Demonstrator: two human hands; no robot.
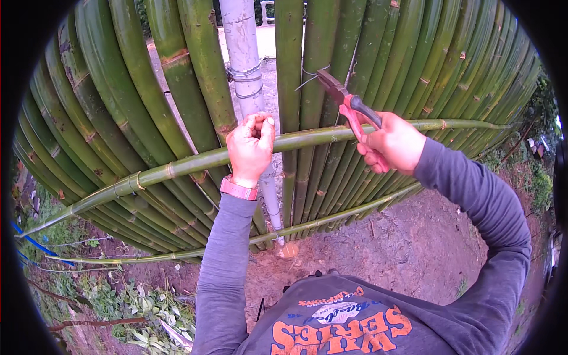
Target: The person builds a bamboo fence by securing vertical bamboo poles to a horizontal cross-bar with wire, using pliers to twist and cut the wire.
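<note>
My right hand (395,142) grips a pair of pliers (336,89) by its red and black handles. The jaws point up and left, at a thin wire (307,78) that sticks out across the upright green bamboo poles (313,47). Whether they bite the wire I cannot tell. My left hand (251,148) is closed, thumb and fingers pinched together, in front of the horizontal bamboo rail (204,160) and the white post (241,41). Anything between those fingers is hidden. Wire loops (245,80) wrap the post just above this hand.
A lower bamboo rail (331,220) crosses the fence near the ground. Bare earth (378,254) lies below it, with leafy plants (148,313) at the lower left. A blue rope (41,245) runs by the rails' left ends.
</note>
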